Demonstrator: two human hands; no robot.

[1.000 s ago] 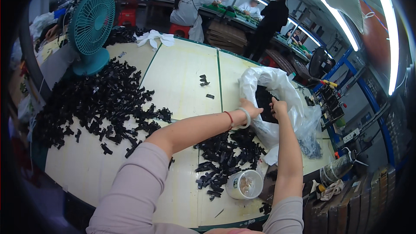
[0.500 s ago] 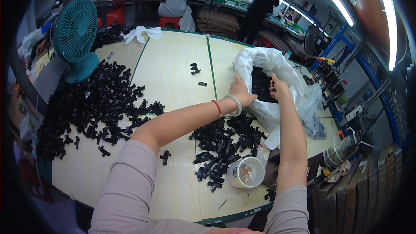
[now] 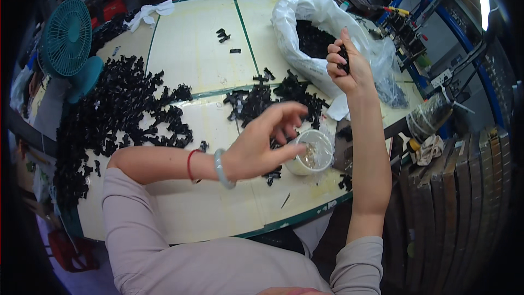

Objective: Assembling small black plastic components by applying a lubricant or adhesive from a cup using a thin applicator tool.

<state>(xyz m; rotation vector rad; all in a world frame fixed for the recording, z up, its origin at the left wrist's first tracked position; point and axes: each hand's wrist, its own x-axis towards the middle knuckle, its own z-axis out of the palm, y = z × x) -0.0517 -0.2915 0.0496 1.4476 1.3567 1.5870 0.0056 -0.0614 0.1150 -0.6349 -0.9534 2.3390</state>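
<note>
My right hand [image 3: 355,68], raised in front of the white plastic bag [image 3: 287,28], is closed around small black plastic parts [image 3: 343,59]. More black parts fill the open bag. My left hand [image 3: 259,145] hangs over the table beside a white plastic tub [image 3: 299,168], its fingers apart and slightly curled with nothing in them. Small clear or golden bits lie inside the tub. Under and beyond my left hand spreads a smaller heap of black parts [image 3: 252,101], partly hidden by it. The left side of the table carries a large heap [image 3: 123,95] of similar parts.
A teal fan [image 3: 66,38] stands at the far left, with a white cloth [image 3: 150,13] behind the large heap. A few loose parts [image 3: 222,35] lie on the pale tabletop [image 3: 191,38]. Stacked brown boards [image 3: 453,196] and a wrapped cylinder [image 3: 431,114] flank the right side.
My left hand has let go of the bag's rim and moved toward me, over the tub. My right hand has come out of the bag's mouth with black parts in it. The view has tilted down.
</note>
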